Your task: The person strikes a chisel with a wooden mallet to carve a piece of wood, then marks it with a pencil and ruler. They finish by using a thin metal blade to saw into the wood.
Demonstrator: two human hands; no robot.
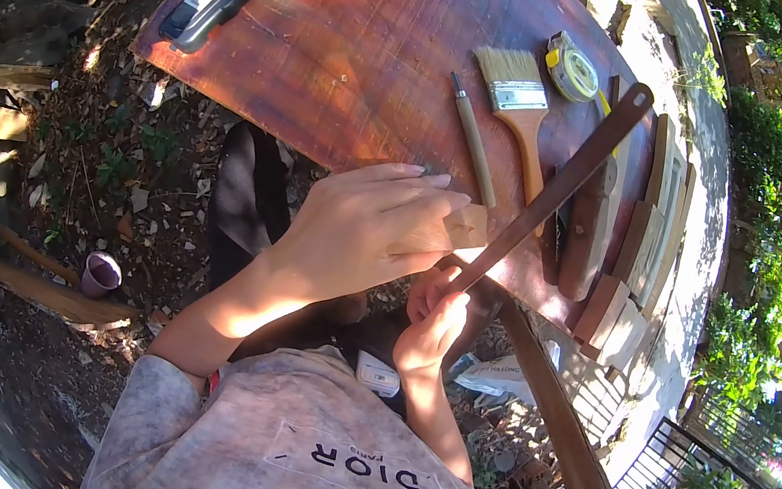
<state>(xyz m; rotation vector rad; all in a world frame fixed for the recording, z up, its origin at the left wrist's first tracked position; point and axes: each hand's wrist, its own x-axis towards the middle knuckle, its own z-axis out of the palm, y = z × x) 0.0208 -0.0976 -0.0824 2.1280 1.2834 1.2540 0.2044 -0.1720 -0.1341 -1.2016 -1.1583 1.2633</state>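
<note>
My left hand (369, 221) lies palm down over a small wooden block (467, 226) at the near edge of the table, fingers closed around it. Much of the block is hidden under the palm. Just below, my right hand (435, 324) is closed around the lower end of a long, flat dark brown bar (562, 184). This bar slants up and to the right across the table, with a hole at its far end. Its lower end, inside my fist, passes close beside the block.
On the reddish table (337, 64) are a wooden-handled pointed tool (473, 146), a paintbrush (522, 112), a tape measure (574, 69) and a black case (215, 1). Wooden blocks (625, 269) line the right edge. A cup (101, 274) stands on the littered ground.
</note>
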